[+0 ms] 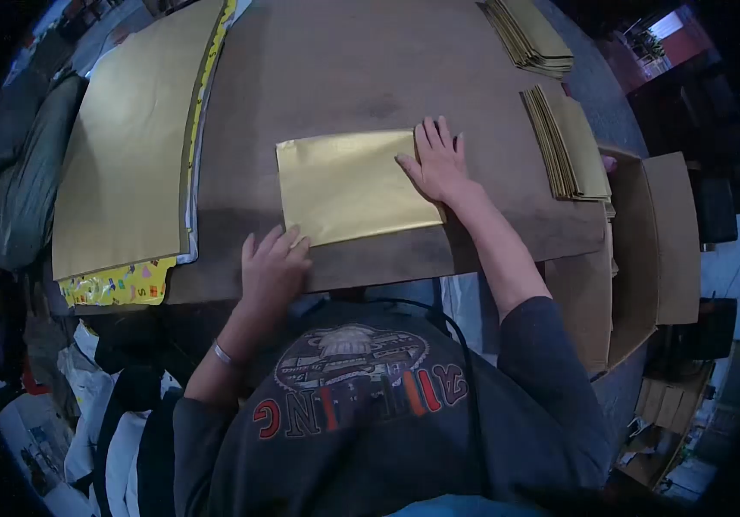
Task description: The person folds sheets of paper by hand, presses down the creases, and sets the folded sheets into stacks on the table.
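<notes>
A folded sheet of gold paper (352,185) lies flat on the brown table in front of me. My right hand (440,162) rests open on its right end, fingers stretched toward the far edge and thumb out to the side. At the near left corner of the sheet is my left hand (275,263), fingers loosely apart and the fingertips touching the corner. Its palm faces down and is hidden, and I see nothing held in it. To the left lies a stack of large flat gold sheets (133,138), with yellow patterned wrapping (124,283) showing beneath.
Two piles of folded gold paper, a nearer one (566,145) and a farther one (529,36), sit along the right side of the brown table (344,60). An open cardboard box (671,237) stands beyond the right edge. Fabric and bags (115,431) lie below left.
</notes>
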Demonstrator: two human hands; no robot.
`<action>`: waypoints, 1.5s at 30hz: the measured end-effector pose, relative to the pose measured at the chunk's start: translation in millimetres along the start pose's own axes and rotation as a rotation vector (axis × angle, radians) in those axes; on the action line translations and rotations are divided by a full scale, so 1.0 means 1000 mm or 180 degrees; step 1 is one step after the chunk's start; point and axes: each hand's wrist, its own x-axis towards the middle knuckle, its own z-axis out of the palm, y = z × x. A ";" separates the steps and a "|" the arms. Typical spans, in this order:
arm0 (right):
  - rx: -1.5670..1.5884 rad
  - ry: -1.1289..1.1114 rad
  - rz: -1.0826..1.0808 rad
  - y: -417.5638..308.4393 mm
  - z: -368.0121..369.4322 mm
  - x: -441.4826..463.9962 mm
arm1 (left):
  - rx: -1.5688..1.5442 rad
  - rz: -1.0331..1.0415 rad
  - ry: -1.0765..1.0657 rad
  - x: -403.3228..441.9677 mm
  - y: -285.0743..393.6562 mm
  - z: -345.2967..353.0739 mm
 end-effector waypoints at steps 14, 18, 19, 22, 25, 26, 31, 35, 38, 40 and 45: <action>0.0032 -0.0009 -0.1252 -0.023 0.004 -0.081 | -0.1051 0.0597 0.0234 0.113 0.044 0.011; 0.0087 -0.0209 -0.1287 -0.025 -0.008 -0.080 | -0.1330 0.0552 0.0031 0.163 0.088 0.040; 0.0259 -0.0317 -0.1201 -0.025 -0.008 -0.081 | -0.1324 0.0553 0.0035 0.169 0.084 0.051; 0.0323 -0.0401 -0.1114 -0.024 -0.005 -0.077 | -0.0640 0.0509 -0.0074 0.178 0.063 0.055; 0.0112 -0.0296 -0.1176 -0.025 -0.004 -0.080 | -0.0269 0.0232 -0.0046 0.172 0.018 0.046; 0.0128 -0.0310 -0.1179 -0.025 -0.002 -0.080 | -0.0268 0.0227 -0.0066 0.169 0.002 0.043; 0.0185 -0.0121 -0.1251 -0.018 0.003 -0.080 | 0.0149 -0.0334 -0.0182 0.146 -0.061 0.028; 0.0335 -0.0038 -0.1618 0.001 -0.020 -0.084 | 0.0192 -0.0497 -0.0111 0.138 -0.076 0.035; 0.0277 -0.0116 -0.1878 0.017 -0.037 -0.094 | 0.0220 -0.0522 -0.0156 0.138 -0.075 0.033; -0.0305 0.0035 -0.2191 0.024 -0.039 -0.100 | 0.0209 -0.0516 -0.0094 0.138 -0.075 0.034; -0.0111 0.0378 -0.1878 0.029 -0.033 -0.095 | 0.0185 -0.0585 0.0060 0.136 -0.073 0.039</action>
